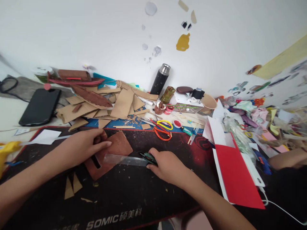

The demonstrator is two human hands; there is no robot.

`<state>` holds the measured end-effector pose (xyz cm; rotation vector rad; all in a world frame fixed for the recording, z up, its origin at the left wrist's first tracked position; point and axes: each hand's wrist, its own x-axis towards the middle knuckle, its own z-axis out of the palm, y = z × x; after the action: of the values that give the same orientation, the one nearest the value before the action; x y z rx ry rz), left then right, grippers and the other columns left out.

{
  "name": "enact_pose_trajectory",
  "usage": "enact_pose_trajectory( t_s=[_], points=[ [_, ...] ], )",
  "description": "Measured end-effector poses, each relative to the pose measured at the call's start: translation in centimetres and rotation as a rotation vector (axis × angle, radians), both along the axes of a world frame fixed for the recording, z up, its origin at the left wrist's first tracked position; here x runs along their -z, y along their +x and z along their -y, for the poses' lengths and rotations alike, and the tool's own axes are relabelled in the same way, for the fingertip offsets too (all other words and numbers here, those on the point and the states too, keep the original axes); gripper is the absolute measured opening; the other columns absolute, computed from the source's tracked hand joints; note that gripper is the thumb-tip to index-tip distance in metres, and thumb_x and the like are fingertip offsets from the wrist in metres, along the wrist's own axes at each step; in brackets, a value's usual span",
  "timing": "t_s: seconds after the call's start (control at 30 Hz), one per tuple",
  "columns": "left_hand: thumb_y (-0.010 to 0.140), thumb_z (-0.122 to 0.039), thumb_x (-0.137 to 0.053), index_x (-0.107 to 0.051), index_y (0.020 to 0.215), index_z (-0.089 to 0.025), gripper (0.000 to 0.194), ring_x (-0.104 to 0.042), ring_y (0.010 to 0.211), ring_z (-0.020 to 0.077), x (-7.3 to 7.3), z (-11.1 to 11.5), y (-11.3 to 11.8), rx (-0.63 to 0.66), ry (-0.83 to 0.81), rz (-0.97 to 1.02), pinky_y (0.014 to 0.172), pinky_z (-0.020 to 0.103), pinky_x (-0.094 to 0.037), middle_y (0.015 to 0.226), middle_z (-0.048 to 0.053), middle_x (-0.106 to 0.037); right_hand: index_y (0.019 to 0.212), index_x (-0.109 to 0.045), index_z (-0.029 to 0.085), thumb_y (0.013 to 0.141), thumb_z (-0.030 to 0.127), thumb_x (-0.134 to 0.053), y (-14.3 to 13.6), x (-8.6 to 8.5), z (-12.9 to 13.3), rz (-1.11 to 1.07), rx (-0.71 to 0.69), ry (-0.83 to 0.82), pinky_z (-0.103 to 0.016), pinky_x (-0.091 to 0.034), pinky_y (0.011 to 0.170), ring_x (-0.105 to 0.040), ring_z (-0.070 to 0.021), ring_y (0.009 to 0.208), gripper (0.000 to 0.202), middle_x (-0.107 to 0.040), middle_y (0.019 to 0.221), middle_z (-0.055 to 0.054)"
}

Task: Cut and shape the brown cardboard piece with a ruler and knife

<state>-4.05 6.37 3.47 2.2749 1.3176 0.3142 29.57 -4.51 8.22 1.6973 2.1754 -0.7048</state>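
Observation:
My left hand (97, 145) is closed at the upper left edge of a flat brown-painted cardboard piece (122, 143), its thumb lying over the top and its other fingertips partly hidden. A narrow rectangular slot is cut through that piece. In my right hand (166, 167) is a dark green utility knife (147, 156), gripped between thumb and fingers. A clear plastic ruler (127, 160) reaches from my right fingers onto the brown piece; whether those fingers also grip it I cannot tell. Two pointed cardboard scraps (73, 186) lie on the black desk mat (124, 195) below.
Cardboard offcuts (122, 103), a model boat (76, 81), a phone (40, 107) and a black thermos (160, 80) stand along the back. Orange-handled scissors (163, 134) lie behind the mat. A yellow glue gun (9, 153) is at left, red paper (237, 175) at right, near another person's arm (287, 158).

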Motion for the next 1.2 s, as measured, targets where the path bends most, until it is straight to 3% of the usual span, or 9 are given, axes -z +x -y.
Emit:
enact_pose_trajectory(
  t_s=[0.17, 0.33, 0.43, 0.57, 0.63, 0.77, 0.9, 1.0, 1.2],
  points=[
    [0.114, -0.063, -0.05, -0.062, 0.087, -0.027, 0.047, -0.071, 0.057, 0.0177, -1.3, 1.6, -0.4, -0.068, -0.19, 0.103, 0.055, 0.028, -0.052, 0.066, -0.006, -0.072, 0.125, -0.07, 0.023, 0.108, 0.038, -0.082, 0.9, 0.2, 0.2, -0.014, 0.047, 0.003, -0.035, -0.037, 0.074, -0.084, -0.0329, 0.103, 0.026, -0.088, 0.112, -0.012],
    [0.119, -0.059, -0.04, -0.062, 0.095, -0.029, 0.045, -0.062, 0.039, 0.016, 0.5, 3.7, -0.9, -0.097, -0.246, 0.165, 0.043, 0.026, -0.044, 0.049, -0.013, -0.063, 0.118, -0.069, 0.024, 0.106, 0.039, -0.086, 1.0, 0.2, 0.1, -0.039, 0.075, 0.011, -0.034, -0.035, 0.074, -0.083, -0.0319, 0.102, 0.026, -0.087, 0.11, -0.011],
    [0.116, -0.056, -0.048, -0.067, 0.093, -0.028, 0.041, -0.064, 0.041, 0.0163, 1.2, 3.7, -2.1, -0.112, -0.127, 0.173, 0.047, 0.027, -0.045, 0.053, -0.011, -0.068, 0.123, -0.069, 0.023, 0.107, 0.038, -0.084, 0.7, 0.3, -0.1, -0.023, 0.071, 0.022, -0.034, -0.036, 0.076, -0.084, -0.0326, 0.103, 0.027, -0.088, 0.112, -0.012],
    [0.107, -0.059, -0.06, -0.076, 0.104, -0.027, 0.036, -0.077, 0.057, 0.0235, 0.8, 3.9, -3.3, -0.135, 0.077, 0.156, 0.051, 0.032, -0.049, 0.076, -0.001, -0.085, 0.133, -0.067, 0.022, 0.112, 0.036, -0.076, -0.1, 0.3, -0.6, 0.045, 0.036, 0.032, -0.036, -0.041, 0.077, -0.085, -0.0344, 0.106, 0.027, -0.089, 0.116, -0.015],
    [0.113, -0.059, -0.055, -0.074, 0.113, -0.028, 0.037, -0.075, 0.054, 0.023, 0.3, 4.9, -3.0, -0.194, 0.308, 0.069, 0.048, 0.032, -0.046, 0.074, -0.003, -0.082, 0.135, -0.067, 0.022, 0.114, 0.036, -0.074, -0.5, 0.2, -1.0, 0.062, 0.015, 0.03, -0.036, -0.044, 0.078, -0.086, -0.0345, 0.107, 0.027, -0.089, 0.117, -0.015],
    [0.12, -0.043, -0.05, -0.077, 0.108, -0.026, 0.034, -0.083, 0.087, 0.0229, 0.5, 7.4, -1.0, -0.013, 0.533, 0.052, 0.075, 0.035, -0.064, 0.1, 0.003, -0.086, 0.139, -0.066, 0.021, 0.115, 0.036, -0.071, -1.5, 0.0, -2.2, 0.075, -0.015, 0.047, -0.036, -0.049, 0.079, -0.087, -0.0332, 0.105, 0.028, -0.09, 0.116, -0.014],
    [0.116, -0.03, -0.052, -0.082, 0.132, -0.025, 0.034, -0.08, 0.123, 0.0302, 3.0, 8.1, 0.4, 0.143, 0.684, -0.005, 0.107, 0.047, -0.063, 0.133, 0.011, -0.086, 0.141, -0.065, 0.02, 0.117, 0.033, -0.067, -2.6, 0.2, -3.7, 0.06, -0.07, 0.082, -0.037, -0.051, 0.08, -0.087, -0.0323, 0.106, 0.028, -0.089, 0.12, -0.015],
    [0.117, -0.033, -0.048, -0.077, 0.149, -0.021, 0.045, -0.071, 0.147, 0.0393, 5.2, 7.7, 0.5, 0.096, 0.658, -0.12, 0.118, 0.059, -0.06, 0.164, 0.02, -0.073, 0.142, -0.065, 0.018, 0.119, 0.033, -0.064, -3.2, 0.7, -4.7, 0.041, -0.101, 0.106, -0.037, -0.052, 0.082, -0.086, -0.0323, 0.109, 0.028, -0.089, 0.123, -0.017],
    [0.117, -0.03, -0.043, -0.073, 0.155, -0.013, 0.051, -0.065, 0.157, 0.0407, 6.3, 7.5, 0.6, 0.142, 0.677, -0.183, 0.131, 0.064, -0.052, 0.162, 0.021, -0.075, 0.145, -0.065, 0.017, 0.12, 0.034, -0.062, -3.1, 1.8, -5.9, -0.01, -0.063, 0.134, -0.037, -0.051, 0.084, -0.085, -0.0323, 0.108, 0.03, -0.088, 0.124, -0.018]
  ],
)
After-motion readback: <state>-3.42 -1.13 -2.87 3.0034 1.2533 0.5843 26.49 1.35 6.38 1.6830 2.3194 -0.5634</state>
